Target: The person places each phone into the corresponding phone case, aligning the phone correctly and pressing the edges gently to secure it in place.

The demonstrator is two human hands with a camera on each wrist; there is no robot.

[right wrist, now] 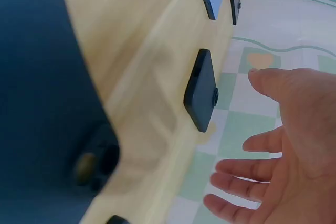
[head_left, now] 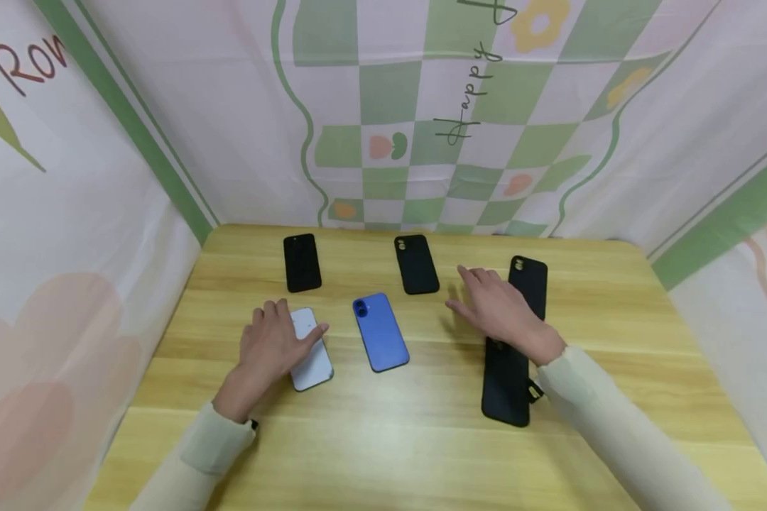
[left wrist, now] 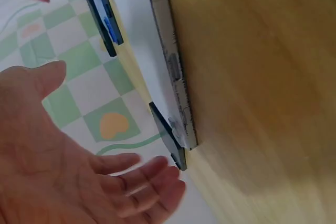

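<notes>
Cream sleeve (head_left: 188,465), left hand (head_left: 271,344): poised over the white phone (head_left: 313,365), fingers loosely extended, gripping nothing; perhaps held there to have it within easy reach.
Black phone or case (head_left: 302,262): flat near the back edge of the counter (head_left: 396,433); I can't tell which it is.
Blue phone (head_left: 381,333): mid-counter, camera side up, seemingly spaced from its neighbours so each stays distinct.
Black case (head_left: 417,264): behind the blue phone and to its right, camera cut-outs showing.
Right hand (head_left: 495,305): fingers relaxed and apart, holding nothing, wrist above the dark pieces.
Far black piece (head_left: 535,284), near black piece (head_left: 506,394): lengthwise in line; the wrist hides whether they touch.
Writing: "Ro" and a cut-off letter on the left drape (head_left: 32,191), "Happy" climbing the back drape (head_left: 390,92); no brand I can read.
</notes>
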